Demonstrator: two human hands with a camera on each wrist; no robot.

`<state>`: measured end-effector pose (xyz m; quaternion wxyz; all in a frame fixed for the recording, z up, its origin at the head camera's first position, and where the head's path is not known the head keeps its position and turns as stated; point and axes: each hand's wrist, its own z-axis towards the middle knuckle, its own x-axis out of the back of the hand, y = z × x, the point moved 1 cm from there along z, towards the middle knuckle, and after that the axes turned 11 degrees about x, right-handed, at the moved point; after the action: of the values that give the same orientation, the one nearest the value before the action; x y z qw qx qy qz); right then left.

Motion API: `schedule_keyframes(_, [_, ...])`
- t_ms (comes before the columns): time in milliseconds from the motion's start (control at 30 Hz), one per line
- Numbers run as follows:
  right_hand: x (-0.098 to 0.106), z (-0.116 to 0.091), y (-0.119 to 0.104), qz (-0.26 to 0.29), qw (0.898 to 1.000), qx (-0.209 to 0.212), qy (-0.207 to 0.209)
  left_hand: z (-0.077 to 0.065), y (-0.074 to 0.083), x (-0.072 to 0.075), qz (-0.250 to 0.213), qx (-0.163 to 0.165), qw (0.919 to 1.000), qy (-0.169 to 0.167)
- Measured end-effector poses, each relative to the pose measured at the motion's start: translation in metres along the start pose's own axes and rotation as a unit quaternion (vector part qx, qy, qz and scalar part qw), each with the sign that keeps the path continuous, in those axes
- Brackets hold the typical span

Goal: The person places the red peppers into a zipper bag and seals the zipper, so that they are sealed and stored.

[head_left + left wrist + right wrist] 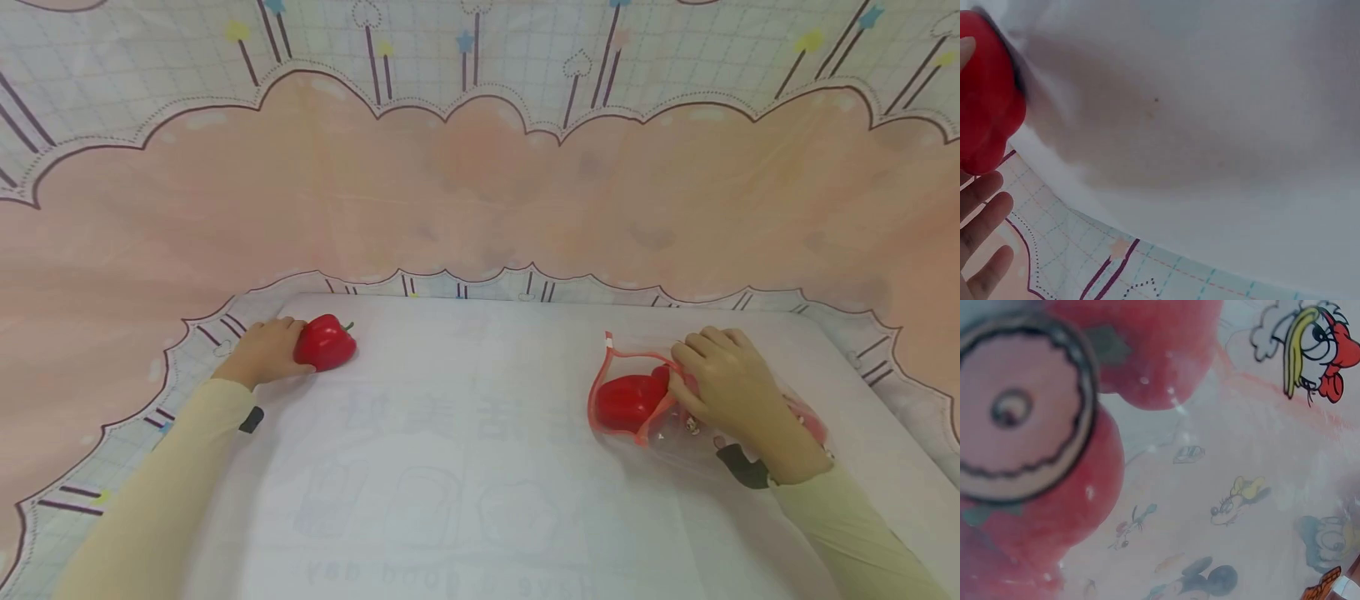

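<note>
At the left of the white tabletop, a red bell pepper [326, 342] with a green stem lies within the grasp of my left hand [272, 347]. The left wrist view shows the thumb on the pepper [988, 94] and several fingers [982, 219] beside its lower end. On the right, my right hand [720, 379] grips a clear plastic bag [697, 446] with a red-orange edge. Red vegetables are inside it, one large piece [628, 403] near the bag's mouth. Cartoon figures [1235, 506] are printed on the bag, and red pieces [1154, 356] show through the plastic.
The white tabletop [450, 375] carries faint printed lettering and outlines. A patterned peach and white cloth [465, 192] rises behind it and runs along both sides. Dark wrist straps [742, 465] show near the sleeves.
</note>
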<state>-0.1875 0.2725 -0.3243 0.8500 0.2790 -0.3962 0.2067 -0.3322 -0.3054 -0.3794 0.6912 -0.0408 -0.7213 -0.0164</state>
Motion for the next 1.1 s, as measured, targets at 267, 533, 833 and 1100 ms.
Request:
schedule_keyframes(267, [0.000, 0.000, 0.000, -0.003, 1.000, 0.001, -0.004, 0.000, -0.005, -0.007, -0.031, 0.002, 0.9995, 0.009])
schedule_keyframes(533, [0.001, -0.002, 0.001, -0.001, 1.000, 0.001, -0.003, -0.002, 0.006, -0.003, -0.065, -0.008, 0.9976, 0.023])
schedule_keyframes(833, [0.001, -0.004, 0.002, 0.003, 1.000, 0.007, 0.010, 0.001, 0.051, 0.004, -0.097, -0.065, 0.9893, 0.087])
schedule_keyframes(1100, [0.003, -0.002, 0.003, 0.005, 1.000, 0.013, 0.013, -0.007, 0.127, 0.012, -0.107, -0.167, 0.9714, 0.131])
